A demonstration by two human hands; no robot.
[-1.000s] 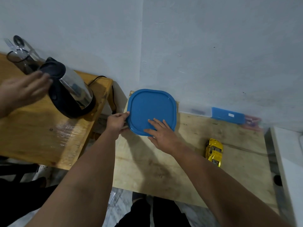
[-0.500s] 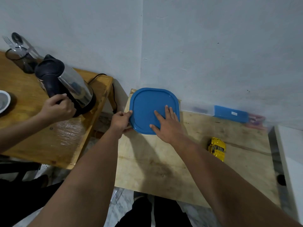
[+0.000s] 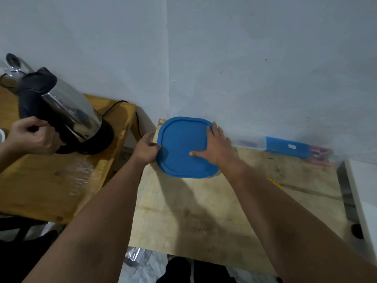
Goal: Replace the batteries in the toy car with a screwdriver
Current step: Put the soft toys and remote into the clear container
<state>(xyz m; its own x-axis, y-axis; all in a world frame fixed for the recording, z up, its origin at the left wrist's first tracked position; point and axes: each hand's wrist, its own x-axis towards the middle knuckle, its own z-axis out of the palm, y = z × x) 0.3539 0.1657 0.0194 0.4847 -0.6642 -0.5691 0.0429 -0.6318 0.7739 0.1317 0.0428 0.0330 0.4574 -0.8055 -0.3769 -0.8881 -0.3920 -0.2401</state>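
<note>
**Opening the blue container: preparatory step**

Gripping the left rim of the square blue plastic lid (image 3: 183, 148) with the left hand (image 3: 145, 151), fingers curled closed over the edge, thumb side up. Pressing down on the lid's right half with the right hand (image 3: 216, 149), fingers spread flat and holding nothing. Both forearms extended forward over the pale plywood table (image 3: 204, 211), wrists low.

Judged step: freeing the lid from its container, presumably to reach tools or batteries; contents not visible. Next move calls for peeling upward at the left rim while steadying with the flat palm.

Yellow toy car (image 3: 275, 182): on the same table, right of the lid, almost wholly hidden behind the right forearm. No screwdriver identifiable.

Separately, at far left: another person's hand (image 3: 33, 137) closed around the handle of a steel electric kettle (image 3: 67, 113).
</note>
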